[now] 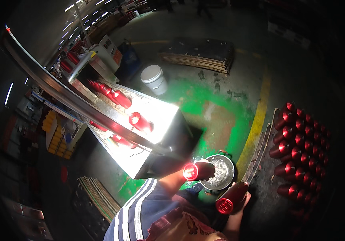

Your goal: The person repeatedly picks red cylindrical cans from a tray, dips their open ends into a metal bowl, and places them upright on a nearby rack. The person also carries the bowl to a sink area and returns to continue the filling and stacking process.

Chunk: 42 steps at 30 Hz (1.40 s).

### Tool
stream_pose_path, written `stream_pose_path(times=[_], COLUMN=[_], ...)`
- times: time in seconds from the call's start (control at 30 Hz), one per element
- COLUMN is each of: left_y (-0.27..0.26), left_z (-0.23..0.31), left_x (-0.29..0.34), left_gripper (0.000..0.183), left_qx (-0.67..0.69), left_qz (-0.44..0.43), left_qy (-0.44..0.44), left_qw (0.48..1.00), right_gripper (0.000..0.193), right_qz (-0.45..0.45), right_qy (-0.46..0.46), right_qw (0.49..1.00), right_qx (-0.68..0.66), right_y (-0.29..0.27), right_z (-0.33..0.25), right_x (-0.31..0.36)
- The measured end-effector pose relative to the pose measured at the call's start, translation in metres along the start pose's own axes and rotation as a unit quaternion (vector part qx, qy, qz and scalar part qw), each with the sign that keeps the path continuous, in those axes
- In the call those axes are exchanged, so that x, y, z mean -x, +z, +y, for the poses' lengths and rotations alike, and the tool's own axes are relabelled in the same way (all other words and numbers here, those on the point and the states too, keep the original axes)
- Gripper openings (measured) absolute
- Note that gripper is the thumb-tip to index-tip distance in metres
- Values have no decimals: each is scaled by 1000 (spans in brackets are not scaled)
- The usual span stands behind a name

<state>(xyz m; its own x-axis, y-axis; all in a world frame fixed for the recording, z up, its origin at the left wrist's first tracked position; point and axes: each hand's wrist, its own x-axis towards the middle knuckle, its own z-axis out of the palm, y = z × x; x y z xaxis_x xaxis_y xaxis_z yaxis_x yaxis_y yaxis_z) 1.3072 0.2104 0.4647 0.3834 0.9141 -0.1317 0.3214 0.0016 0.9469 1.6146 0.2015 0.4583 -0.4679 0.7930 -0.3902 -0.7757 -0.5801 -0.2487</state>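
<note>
My left hand (204, 161) is closed round a glossy red metal cylinder (199, 171), tilted with its stamped round end toward me. Its far end is over the rim of a round metal pan (232, 172), which has two handles and holds bubbly, glinting liquid. In my right hand (246, 200) is a second red metal cylinder (234, 197), just to the right of the pan and nearer me. Its round end also faces me, and my fingers wrap its right side. The cylinders partly hide the fingers of both hands.
At left, a brightly lit conveyor (162, 110) carries several red cylinders under a curved metal rail (60, 90). Rows of red cylinders (297, 152) stand on a dark board at right. Beyond are a white bucket (153, 76) and stacked boards (198, 56); more boards (98, 197) lie lower left.
</note>
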Motion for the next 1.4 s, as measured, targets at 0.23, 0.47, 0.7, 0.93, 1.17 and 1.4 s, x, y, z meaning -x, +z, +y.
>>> stream_pose_path(times=[0.23,0.47,0.7,0.93,1.17,1.4], left_y=[19,75,237,287,230,225], left_z=[-16,58,100,58,105,131], left_x=[-15,-117,-194,-189,-236,-354], left_gripper=[29,32,32,41,39,50], left_qx=[452,278,-154,-61,-143,-261], left_qz=[11,29,-22,-41,-16,-34], left_qy=[-126,-87,291,379,302,174], left_qw=[883,956,944,923,943,949], right_gripper=[52,56,49,38,44,51], right_qz=[45,286,411,434,365,294], right_qy=[-170,-363,-425,-371,-342,-338], right_qw=[969,613,309,363,367,415], right_qx=[171,641,744,736,784,791], right_y=[-11,-6,-101,-109,-61,-64], right_z=[-40,-101,-102,-78,-181,-288], right_x=[55,161,159,175,172,33])
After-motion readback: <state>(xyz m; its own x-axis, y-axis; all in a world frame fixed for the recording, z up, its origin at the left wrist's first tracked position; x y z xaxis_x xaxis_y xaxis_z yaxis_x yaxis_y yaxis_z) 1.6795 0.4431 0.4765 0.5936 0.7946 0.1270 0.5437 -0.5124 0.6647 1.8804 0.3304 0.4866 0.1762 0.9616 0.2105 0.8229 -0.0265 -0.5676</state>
